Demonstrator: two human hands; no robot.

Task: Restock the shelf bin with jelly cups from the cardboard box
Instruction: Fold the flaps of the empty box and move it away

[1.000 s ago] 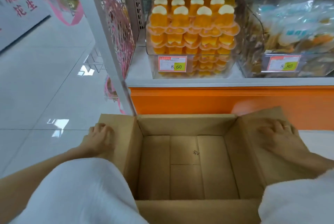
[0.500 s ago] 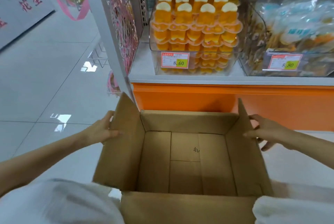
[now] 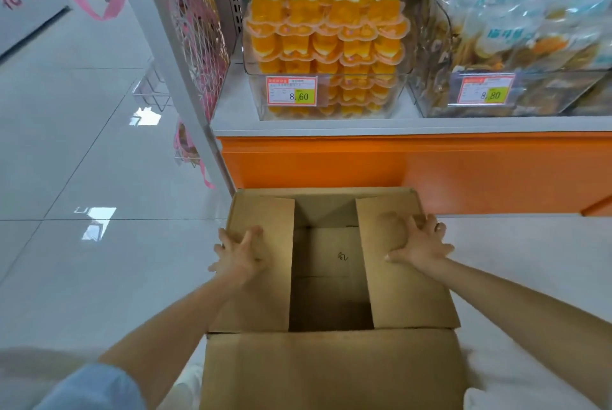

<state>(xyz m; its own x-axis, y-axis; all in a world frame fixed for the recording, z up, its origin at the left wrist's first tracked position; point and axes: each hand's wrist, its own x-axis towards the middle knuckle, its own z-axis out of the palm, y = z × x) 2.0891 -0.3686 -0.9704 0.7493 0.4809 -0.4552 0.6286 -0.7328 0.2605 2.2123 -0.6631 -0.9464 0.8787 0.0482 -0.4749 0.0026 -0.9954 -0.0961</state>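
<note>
**Head view: both hands flat on the flaps of the cardboard box**

Head camera looks down on the cardboard box (image 3: 331, 373), which stands on the pale tiled floor (image 3: 82, 161) just in front of the person. Its left flap (image 3: 258, 293) and right flap (image 3: 404, 297) lie folded inward, with a gap between them. The left hand (image 3: 238, 254) rests palm-down on the left flap, fingers spread wide and holding nothing. The right hand (image 3: 420, 244) lies the same way on the right flap, fingers splayed. Through the gap shows the box's bare bottom, with a small scribbled mark (image 3: 342, 256) on it.

Beyond the box rises the orange base (image 3: 397, 164) of the shelf (image 3: 364, 124). On the shelf sits the clear shelf bin (image 3: 260, 105), stacked above its rim with orange jelly cups (image 3: 331, 12); a price tag (image 3: 291, 91) on its front reads 8.60. Just right of it stands a second clear bin (image 3: 430, 45) holding wrapped packets (image 3: 516, 28).
</note>
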